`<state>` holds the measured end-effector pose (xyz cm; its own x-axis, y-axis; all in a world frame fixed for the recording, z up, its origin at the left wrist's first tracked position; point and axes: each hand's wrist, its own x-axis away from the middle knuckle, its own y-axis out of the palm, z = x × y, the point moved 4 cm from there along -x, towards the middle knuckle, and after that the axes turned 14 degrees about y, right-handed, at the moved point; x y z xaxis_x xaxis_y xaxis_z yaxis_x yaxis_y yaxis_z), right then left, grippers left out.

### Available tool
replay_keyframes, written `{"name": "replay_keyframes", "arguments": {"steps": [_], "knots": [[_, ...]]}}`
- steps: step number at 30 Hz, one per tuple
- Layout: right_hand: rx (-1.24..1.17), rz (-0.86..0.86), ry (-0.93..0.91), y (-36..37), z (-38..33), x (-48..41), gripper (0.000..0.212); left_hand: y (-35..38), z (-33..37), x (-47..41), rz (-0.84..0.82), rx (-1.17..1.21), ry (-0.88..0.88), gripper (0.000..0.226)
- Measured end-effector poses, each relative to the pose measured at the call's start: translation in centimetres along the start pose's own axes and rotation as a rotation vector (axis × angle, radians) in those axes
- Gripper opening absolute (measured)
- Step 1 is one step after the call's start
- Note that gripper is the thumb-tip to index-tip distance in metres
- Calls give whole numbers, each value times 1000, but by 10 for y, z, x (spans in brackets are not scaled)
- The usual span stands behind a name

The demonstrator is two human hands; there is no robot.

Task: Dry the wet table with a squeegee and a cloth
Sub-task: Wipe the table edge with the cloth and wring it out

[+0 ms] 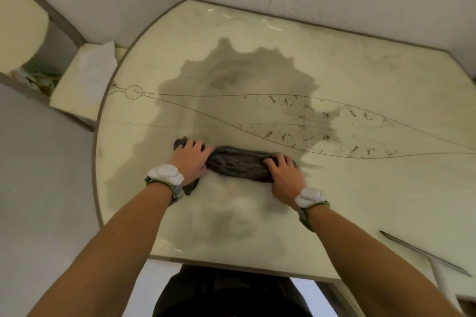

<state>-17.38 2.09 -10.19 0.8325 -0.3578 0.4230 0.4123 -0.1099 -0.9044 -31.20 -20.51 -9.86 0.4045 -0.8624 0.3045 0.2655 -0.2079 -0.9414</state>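
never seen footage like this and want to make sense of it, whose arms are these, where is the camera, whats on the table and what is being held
There is no machine here: these are a person's two bare arms, filmed by one wide-angle camera worn on the head, looking forward and down. That is why the arms come in from the bottom edge. The left hand and right hand each hold one end of a bunched grey cloth, which lies on the pale table. Each wrist wears a white band. A squeegee lies untouched near the table's right front corner. The darker patch beyond the cloth may be water or shadow; I cannot tell.
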Motion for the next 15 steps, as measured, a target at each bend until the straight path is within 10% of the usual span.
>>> {"name": "replay_keyframes", "arguments": {"steps": [5, 15], "knots": [[-222, -167, -16, -64, 18, -40, 20, -47, -11, -29, 13, 103, 16, 34], [-498, -362, 206, -101, 53, -111, 20, -70, -27, -84, -57, 283, -149, 64]]}}
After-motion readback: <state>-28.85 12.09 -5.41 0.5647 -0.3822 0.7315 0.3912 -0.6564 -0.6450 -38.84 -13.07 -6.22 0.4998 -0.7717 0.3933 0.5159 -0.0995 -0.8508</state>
